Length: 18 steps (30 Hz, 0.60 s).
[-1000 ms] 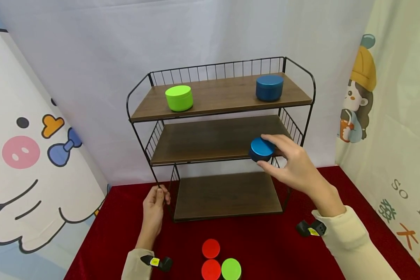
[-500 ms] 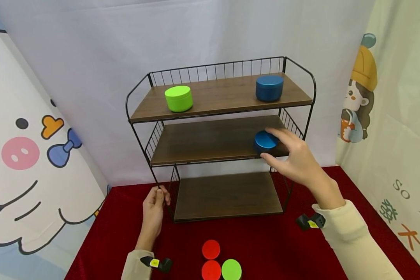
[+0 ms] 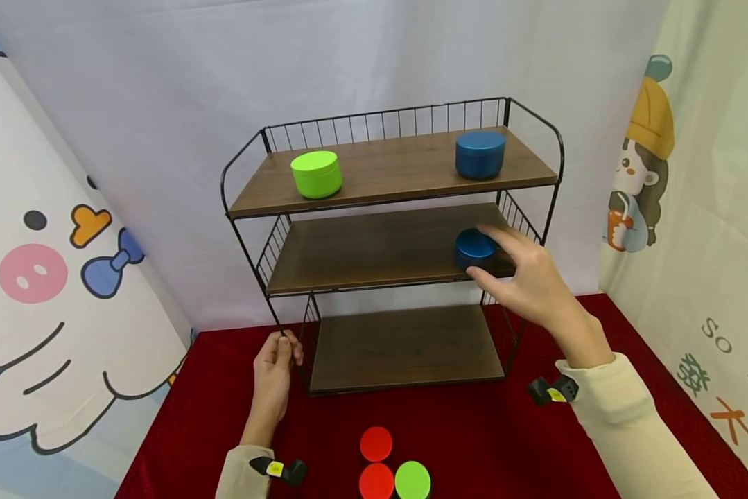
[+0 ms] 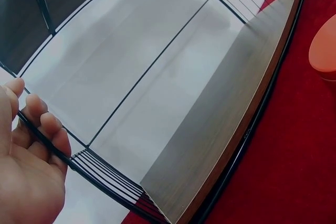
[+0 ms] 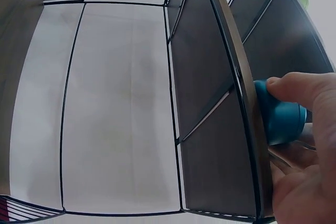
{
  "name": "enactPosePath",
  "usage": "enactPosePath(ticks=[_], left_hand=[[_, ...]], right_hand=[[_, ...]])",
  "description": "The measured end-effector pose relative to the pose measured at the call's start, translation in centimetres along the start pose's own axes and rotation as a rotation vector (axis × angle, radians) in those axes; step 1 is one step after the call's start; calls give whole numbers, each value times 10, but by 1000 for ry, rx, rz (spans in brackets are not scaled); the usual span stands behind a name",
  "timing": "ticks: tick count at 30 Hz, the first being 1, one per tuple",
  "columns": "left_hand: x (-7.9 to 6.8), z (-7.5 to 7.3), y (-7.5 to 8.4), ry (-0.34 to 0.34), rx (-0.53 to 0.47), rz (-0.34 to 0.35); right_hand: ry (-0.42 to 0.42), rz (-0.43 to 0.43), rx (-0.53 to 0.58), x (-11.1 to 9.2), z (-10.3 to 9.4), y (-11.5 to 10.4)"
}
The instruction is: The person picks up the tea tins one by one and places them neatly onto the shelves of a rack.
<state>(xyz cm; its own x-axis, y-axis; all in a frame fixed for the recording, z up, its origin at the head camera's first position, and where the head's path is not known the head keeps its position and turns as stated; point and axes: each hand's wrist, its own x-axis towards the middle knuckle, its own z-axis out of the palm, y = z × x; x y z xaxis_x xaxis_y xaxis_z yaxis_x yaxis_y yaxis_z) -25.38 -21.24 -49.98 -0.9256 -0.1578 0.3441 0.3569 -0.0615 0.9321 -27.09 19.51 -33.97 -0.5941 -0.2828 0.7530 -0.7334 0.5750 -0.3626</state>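
On the right part of the rack's middle shelf (image 3: 374, 249) sits a round blue tin (image 3: 473, 251). My right hand (image 3: 526, 281) holds it, thumb at the front and fingers behind. The right wrist view shows the thumb against the blue tin (image 5: 283, 116), partly hiding it. Low on the left, my left hand (image 3: 275, 367) grips the black wire side post of the shelf rack (image 3: 258, 267). In the left wrist view, the fingers of my left hand (image 4: 37, 145) curl around that black wire.
A green tin (image 3: 317, 177) stands at the left of the top shelf (image 3: 398, 163), another blue tin (image 3: 480, 156) at its right. Two red tins (image 3: 376, 444) and one green tin (image 3: 412, 479) are on the red cloth (image 3: 473, 443) in front. A white curtain (image 3: 374, 55) hangs behind.
My right hand has moved the blue tin slightly right and back, from in front of the middle shelf's edge onto the shelf. The left hand has kept its grip on the post.
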Motion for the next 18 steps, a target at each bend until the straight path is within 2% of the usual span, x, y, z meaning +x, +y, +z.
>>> enactPosePath(ticks=[5,18], left_hand=[[0,0,0,6,0,-3],[0,-1,0,-4,10,-12]], right_hand=[[-13,19,-31,0,-3,0],[-40,63,-29,1,-4,-2]])
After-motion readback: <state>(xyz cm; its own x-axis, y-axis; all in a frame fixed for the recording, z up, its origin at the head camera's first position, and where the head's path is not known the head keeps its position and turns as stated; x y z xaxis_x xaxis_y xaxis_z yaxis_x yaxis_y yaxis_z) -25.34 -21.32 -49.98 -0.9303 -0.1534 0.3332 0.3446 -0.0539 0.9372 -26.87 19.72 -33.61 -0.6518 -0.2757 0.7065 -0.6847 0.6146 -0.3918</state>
